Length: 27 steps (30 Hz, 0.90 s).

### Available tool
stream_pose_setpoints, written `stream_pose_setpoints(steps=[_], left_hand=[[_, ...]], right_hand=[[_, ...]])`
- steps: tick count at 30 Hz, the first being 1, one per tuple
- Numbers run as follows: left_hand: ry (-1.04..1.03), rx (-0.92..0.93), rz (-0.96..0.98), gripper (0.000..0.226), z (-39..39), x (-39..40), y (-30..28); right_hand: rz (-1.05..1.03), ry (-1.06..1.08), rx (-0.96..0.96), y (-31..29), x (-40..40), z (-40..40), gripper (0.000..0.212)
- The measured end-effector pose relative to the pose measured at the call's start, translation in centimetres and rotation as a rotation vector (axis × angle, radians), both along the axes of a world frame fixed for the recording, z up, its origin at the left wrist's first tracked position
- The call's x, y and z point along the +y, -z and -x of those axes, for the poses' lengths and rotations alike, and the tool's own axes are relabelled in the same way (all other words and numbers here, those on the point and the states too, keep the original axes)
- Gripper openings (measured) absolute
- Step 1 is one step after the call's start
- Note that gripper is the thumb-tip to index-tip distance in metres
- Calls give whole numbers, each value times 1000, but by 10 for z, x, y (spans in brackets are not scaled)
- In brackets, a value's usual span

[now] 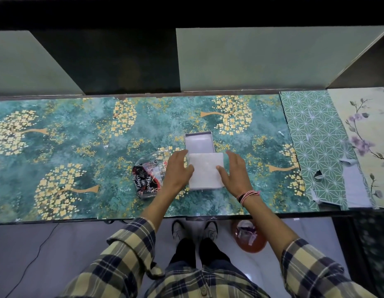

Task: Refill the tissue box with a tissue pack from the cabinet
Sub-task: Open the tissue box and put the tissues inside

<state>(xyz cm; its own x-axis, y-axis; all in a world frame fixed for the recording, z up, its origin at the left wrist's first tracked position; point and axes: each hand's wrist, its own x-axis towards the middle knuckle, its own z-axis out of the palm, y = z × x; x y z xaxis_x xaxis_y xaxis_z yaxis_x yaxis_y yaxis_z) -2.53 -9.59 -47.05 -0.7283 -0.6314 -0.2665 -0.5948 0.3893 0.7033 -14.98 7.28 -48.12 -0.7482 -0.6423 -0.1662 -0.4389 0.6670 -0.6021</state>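
A white stack of tissues (pixel 205 169) lies in the tissue box on the green floral counter, just in front of the box's raised open lid (pixel 199 141). My left hand (pixel 178 169) grips the stack's left side, thumb resting on top. My right hand (pixel 233 171) grips its right side, thumb on the top too. The box's walls are mostly hidden by the tissues and my hands. An empty clear plastic wrapper (pixel 148 178) with red and black print lies crumpled to the left, under my left wrist.
The counter (pixel 79 151) has open cabinet bays (pixel 126 65) behind it. Patterned sheets (pixel 315 136) cover its right end. On the floor below stand my shoes and an orange bin (pixel 250 236) with scraps; a black cable (pixel 36 254) runs at the left.
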Motion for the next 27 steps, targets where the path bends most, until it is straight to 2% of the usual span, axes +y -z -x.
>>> stream_pose_setpoints(steps=[3,5,7,17,22,27], left_hand=[[297,60,225,46,-3,9,5],[429,40,283,45,-2,16,11],[506,-27,310,46,0,18,17],[608,-145,310,48,8,7,41],[618,-275,352,49,9,9,57],[614,-329,418,49,10,15,65]], right_hand=[[-40,-308,272,-1,-3,-2,47],[-174,-446,257,5,-5,-3,43],[-277,-490,207,10,-5,-3,43],[-482,-542,216,17,-14,6,46],[-565,-560,210,24,-20,0,47],[-585,-531,228,31,-25,-7,49]])
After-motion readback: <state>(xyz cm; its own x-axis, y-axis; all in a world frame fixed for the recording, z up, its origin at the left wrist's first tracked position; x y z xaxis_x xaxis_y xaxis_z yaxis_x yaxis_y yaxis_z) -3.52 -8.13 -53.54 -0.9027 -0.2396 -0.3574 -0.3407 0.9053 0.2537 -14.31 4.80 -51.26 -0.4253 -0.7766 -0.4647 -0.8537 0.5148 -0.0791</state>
